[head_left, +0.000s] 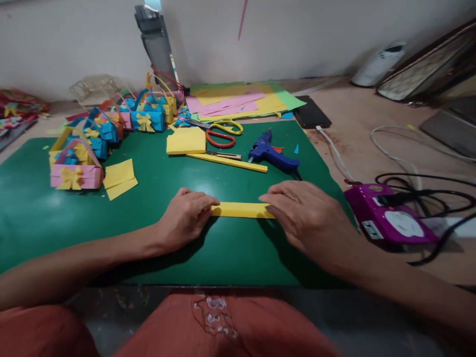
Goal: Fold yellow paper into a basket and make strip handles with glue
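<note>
A folded yellow paper strip (241, 209) runs left to right just above the green mat (156, 270). My left hand (188, 215) pinches its left end between thumb and fingers. At the right end, my right hand (303, 213) is closed on the strip in the same way. Both ends are covered by my fingers. Beyond the strip lie a longer thin yellow paper strip (234, 163), a folded yellow paper piece (186, 141) and a blue glue gun (273, 154). Scissors (223, 134) with red and yellow handles rest behind them.
Several small paper baskets with bows (76, 171) stand at the left, near a creased yellow paper square (121, 178). Coloured sheets (241, 101), a phone (311, 111) and a grey bottle (156, 44) are at the back. A purple power box (386, 215) with cables sits right.
</note>
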Demonstrator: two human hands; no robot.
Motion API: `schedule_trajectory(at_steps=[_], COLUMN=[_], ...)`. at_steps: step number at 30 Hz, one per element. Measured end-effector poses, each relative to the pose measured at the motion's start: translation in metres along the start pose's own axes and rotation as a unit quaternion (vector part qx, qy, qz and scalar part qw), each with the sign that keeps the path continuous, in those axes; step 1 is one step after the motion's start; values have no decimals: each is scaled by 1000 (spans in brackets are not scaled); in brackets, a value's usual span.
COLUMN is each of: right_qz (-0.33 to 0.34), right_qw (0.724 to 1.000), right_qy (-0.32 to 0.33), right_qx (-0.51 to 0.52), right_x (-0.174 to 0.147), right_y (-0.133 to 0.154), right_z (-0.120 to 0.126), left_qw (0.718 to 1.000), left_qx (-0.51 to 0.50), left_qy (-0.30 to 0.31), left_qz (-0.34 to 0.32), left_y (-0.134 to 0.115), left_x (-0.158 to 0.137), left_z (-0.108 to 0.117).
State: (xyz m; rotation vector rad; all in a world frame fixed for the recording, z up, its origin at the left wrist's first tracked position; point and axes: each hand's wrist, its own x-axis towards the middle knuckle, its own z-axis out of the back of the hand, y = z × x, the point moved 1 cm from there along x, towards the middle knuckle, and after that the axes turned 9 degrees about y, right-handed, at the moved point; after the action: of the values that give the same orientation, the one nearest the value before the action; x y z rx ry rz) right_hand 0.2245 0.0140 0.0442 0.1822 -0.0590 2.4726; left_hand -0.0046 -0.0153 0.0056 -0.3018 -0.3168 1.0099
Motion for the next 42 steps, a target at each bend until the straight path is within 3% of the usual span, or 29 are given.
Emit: schedule_trajectory(at_steps=[4,10,16,25,37,42], right_qz=[-72,-78,-74,-65,-63,-50], right_qw=[975,962,968,971,977,981], right_qy=[106,187,178,180,152,122], right_qx=[184,181,158,143,139,140], right_x=[27,49,52,51,49,50], right_y=[10,16,23,20,18,18], right_z=[-3,-16,-25,-29,-36,-39], left_qw=[999,999,999,990,989,988], left_qx=[-26,-30,-41,-67,-86,-82], left_qy=[-13,-13,-7,22,65,47], left_qz=[14,15,27,119,102,122], left_y=[-8,-8,-1,28,31,32], left_x=[5,5,2,-29,-28,-29], left_z=[-6,-6,-1,20,22,23])
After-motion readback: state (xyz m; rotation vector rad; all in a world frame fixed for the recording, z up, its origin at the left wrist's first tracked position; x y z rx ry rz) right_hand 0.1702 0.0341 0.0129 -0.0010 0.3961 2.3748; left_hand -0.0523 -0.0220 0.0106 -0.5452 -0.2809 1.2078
